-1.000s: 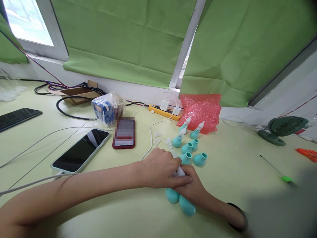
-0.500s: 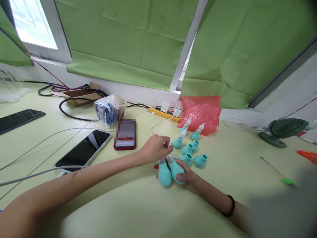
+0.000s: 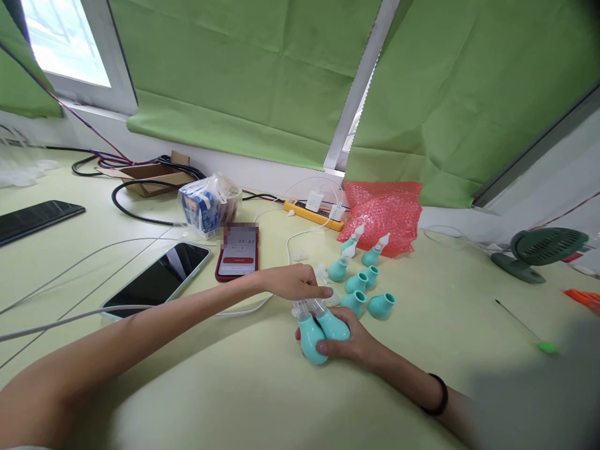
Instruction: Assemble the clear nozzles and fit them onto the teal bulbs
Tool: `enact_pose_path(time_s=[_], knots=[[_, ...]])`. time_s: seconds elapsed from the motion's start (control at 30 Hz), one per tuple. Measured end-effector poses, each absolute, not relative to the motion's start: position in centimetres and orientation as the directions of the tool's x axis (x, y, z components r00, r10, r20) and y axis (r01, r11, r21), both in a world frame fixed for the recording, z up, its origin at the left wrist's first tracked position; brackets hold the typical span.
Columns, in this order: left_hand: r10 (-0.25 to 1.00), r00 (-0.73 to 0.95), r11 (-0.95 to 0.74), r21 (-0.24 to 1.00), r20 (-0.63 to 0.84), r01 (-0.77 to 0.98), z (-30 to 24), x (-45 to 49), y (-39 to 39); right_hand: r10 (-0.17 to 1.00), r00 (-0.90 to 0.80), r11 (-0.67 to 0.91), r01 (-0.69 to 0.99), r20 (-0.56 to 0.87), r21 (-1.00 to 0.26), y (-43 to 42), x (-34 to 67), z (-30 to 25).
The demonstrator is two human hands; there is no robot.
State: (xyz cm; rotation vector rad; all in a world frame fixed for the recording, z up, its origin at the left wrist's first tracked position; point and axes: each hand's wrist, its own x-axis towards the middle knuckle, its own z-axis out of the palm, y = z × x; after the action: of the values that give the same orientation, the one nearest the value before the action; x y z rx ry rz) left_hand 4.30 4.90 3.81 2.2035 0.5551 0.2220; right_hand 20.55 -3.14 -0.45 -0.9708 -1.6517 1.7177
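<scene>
Your right hand (image 3: 354,340) was closed around two teal squeeze bulbs (image 3: 312,342), side by side with their clear necks (image 3: 320,307) pointing up and away from you, over the worktop (image 3: 210,387). A second earlier your hands overlapped and mostly covered the bulbs; now both bulbs showed plainly. Your left hand (image 3: 296,281) lay curled over the tops of the necks, its thumb side pointing toward the right; half a second before, it pinched at the tips with its fingers drawn up. You hid the fingertips under the hand, so I could not tell whether they gripped. Moving that hand uncovered small clear pieces (image 3: 321,273) just beyond it. Beyond your right hand, four open-mouthed bulbs (image 3: 380,307) and three tipped bulbs (image 3: 337,270) kept their places.
</scene>
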Motion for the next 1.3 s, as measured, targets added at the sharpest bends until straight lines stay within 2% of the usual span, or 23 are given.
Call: enact_pose_path(time_s=[0.17, 0.2, 0.27, 0.37, 0.43, 0.5, 0.57, 0.73, 0.83, 0.93, 1.0, 1.03, 1.17, 1.3], knots=[[0.342, 0.919, -0.207, 0.938, -0.197, 0.279, 3.8, 4.1, 5.1, 0.789, -0.609, 0.044, 0.199, -0.088, -0.979, -3.7, 20.5, -0.3], [0.345, 0.916, -0.149, 0.951, -0.205, 0.269, 4.0, 4.1, 5.0, 0.795, -0.601, 0.065, 0.209, -0.076, -0.976, -3.8, 20.5, -0.5], [0.438, 0.879, -0.097, 0.962, -0.190, 0.257, 4.4, 4.3, 5.0, 0.804, -0.592, 0.076, 0.188, -0.051, -0.979, -3.8, 20.5, -0.8], [0.683, 0.724, -0.214, 0.919, -0.101, 0.330, 4.5, 4.3, 5.5, 0.801, -0.598, 0.083, 0.152, -0.025, -0.985, -3.9, 20.5, -1.1], [0.778, 0.626, -0.428, 0.768, 0.046, 0.476, 4.1, 4.2, 6.0, 0.807, -0.590, 0.097, 0.162, -0.018, -0.982, -3.9, 20.5, -1.2], [0.793, 0.580, -0.578, 0.537, 0.189, 0.615, 3.3, 4.0, 6.3, 0.806, -0.591, 0.075, 0.153, -0.030, -0.985, -3.8, 20.5, -1.2], [0.784, 0.578, -0.612, 0.433, 0.225, 0.661, 2.4, 3.8, 6.5, 0.799, -0.599, 0.046, 0.130, -0.042, -0.991, -3.8, 20.5, -1.2], [0.755, 0.628, -0.641, 0.414, 0.189, 0.646, 1.7, 3.9, 6.6, 0.822, -0.569, 0.090, 0.102, 0.016, -0.991, -3.9, 20.3, -1.5], [0.743, 0.641, -0.654, 0.414, 0.193, 0.634, 3.1, 3.8, 6.4, 0.900, -0.418, 0.204, 0.162, 0.120, -0.966, -3.9, 20.2, -1.9], [0.663, 0.739, -0.696, 0.462, 0.119, 0.550, 5.3, 3.2, 5.9, 0.947, -0.238, 0.277, 0.259, 0.217, -0.925, -3.8, 20.1, -2.0], [0.496, 0.867, -0.660, 0.625, -0.055, 0.417, 6.8, 2.6, 5.4, 0.957, -0.176, 0.275, 0.281, 0.232, -0.919, -3.7, 20.1, -2.1], [0.463, 0.883, -0.650, 0.647, -0.079, 0.398, 7.3, 2.3, 5.1, 0.959, -0.157, 0.273, 0.280, 0.236, -0.920, -3.6, 20.1, -2.1], [0.555, 0.832, -0.646, 0.639, 0.016, 0.418, 7.9, 1.9, 4.7, 0.961, -0.068, 0.278, 0.280, 0.270, -0.919, -3.6, 20.1, -2.2], [0.470, 0.882, -0.508, 0.820, 0.009, 0.263, 7.0, 2.4, 5.0, 0.960, 0.001, 0.267, 0.300, 0.280, -0.916, -3.8, 20.3, -2.3]])
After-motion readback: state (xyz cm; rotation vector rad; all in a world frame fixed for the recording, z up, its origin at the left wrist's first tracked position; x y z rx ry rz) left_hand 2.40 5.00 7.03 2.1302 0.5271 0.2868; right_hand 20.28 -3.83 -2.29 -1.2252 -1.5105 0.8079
